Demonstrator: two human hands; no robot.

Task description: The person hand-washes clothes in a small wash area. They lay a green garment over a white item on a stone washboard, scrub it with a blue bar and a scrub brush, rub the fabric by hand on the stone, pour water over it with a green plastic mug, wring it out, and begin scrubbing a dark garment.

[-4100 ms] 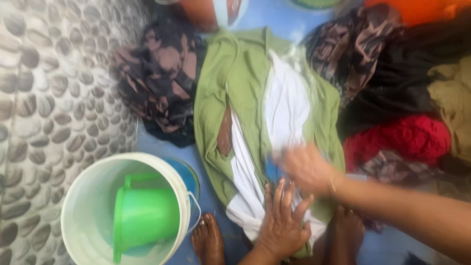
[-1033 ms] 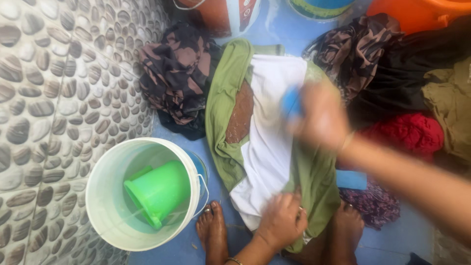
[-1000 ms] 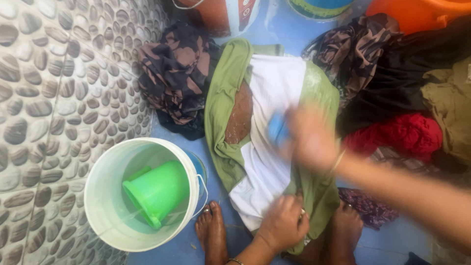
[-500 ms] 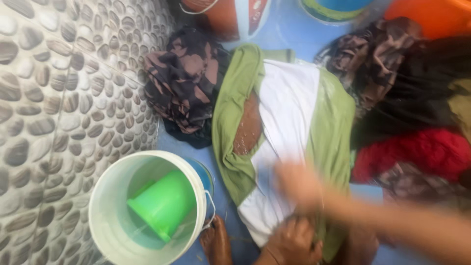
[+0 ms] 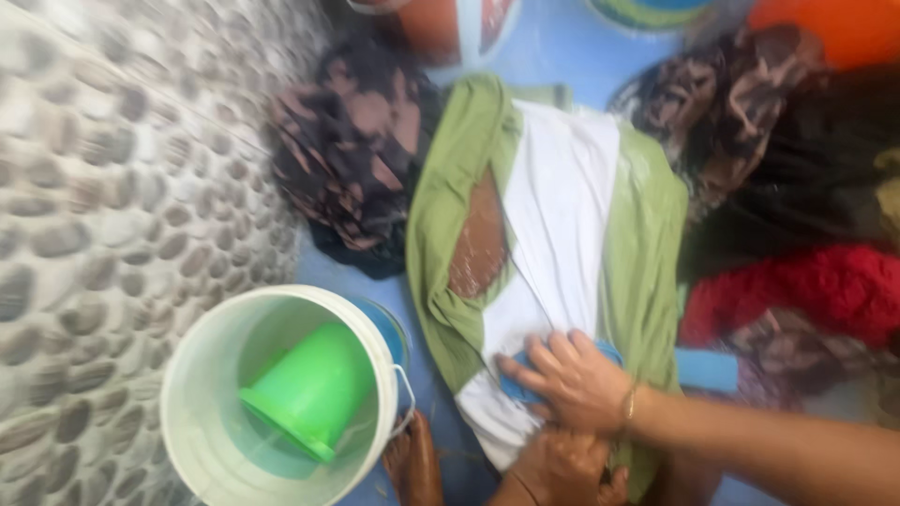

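A green garment with a white lining (image 5: 562, 234) lies spread on the blue floor, with a soapy brown patch (image 5: 480, 245) near its left fold. My right hand (image 5: 572, 379) presses a blue scrub brush (image 5: 525, 386) onto the white cloth near its lower end. Just below, my left hand (image 5: 553, 468) rests on the garment's bottom edge, pinning the cloth; only part of that hand shows. My bare foot (image 5: 412, 464) sits beside it.
A white bucket (image 5: 202, 375) holding a green mug (image 5: 309, 389) stands at lower left by a pebbled wall (image 5: 112, 187). Heaps of dark patterned clothes (image 5: 352, 159), a red cloth (image 5: 806, 290) and coloured tubs (image 5: 450, 28) surround the garment.
My right hand has moved with the blue brush from the upper white part of the garment down to its lower end, close above my left hand. The view has shifted slightly.
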